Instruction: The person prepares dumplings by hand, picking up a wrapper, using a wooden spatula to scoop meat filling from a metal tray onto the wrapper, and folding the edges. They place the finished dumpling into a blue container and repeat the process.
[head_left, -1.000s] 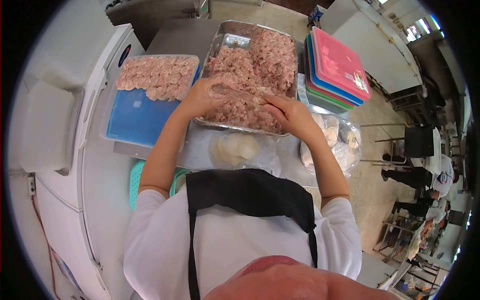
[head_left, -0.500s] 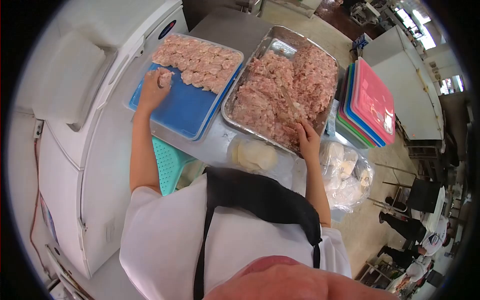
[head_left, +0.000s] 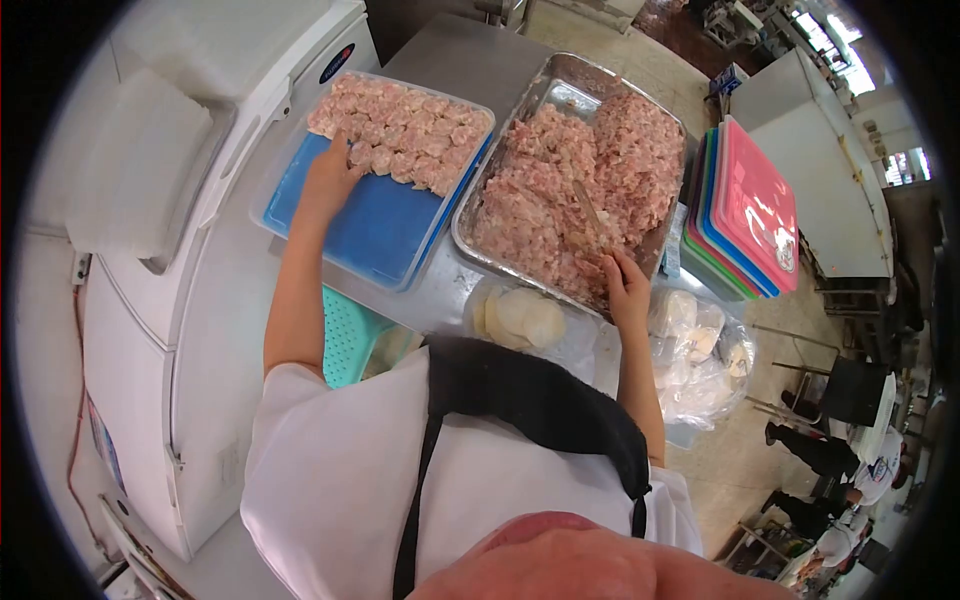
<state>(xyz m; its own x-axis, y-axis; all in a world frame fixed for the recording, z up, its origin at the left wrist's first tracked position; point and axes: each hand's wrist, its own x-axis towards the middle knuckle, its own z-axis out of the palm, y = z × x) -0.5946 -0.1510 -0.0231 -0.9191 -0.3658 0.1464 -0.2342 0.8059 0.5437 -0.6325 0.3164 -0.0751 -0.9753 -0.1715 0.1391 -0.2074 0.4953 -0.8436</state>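
Left hand (head_left: 330,178) and its dumpling (head_left: 358,154) have moved from bare tray to the edge of the dumpling rows (head_left: 415,125); the right hand (head_left: 627,284) has hardly shifted. Thumb and fingers of the left are closed about that dumpling, which sits low in the blue tray (head_left: 365,230), right against its neighbours. Right fingers pinch the end of a stick (head_left: 590,206), whose far part rests in the meat (head_left: 530,205) in the metal pan (head_left: 468,240). Wrappers (head_left: 520,317) in plastic lie near the pan, lids (head_left: 752,205) stacked beside it.
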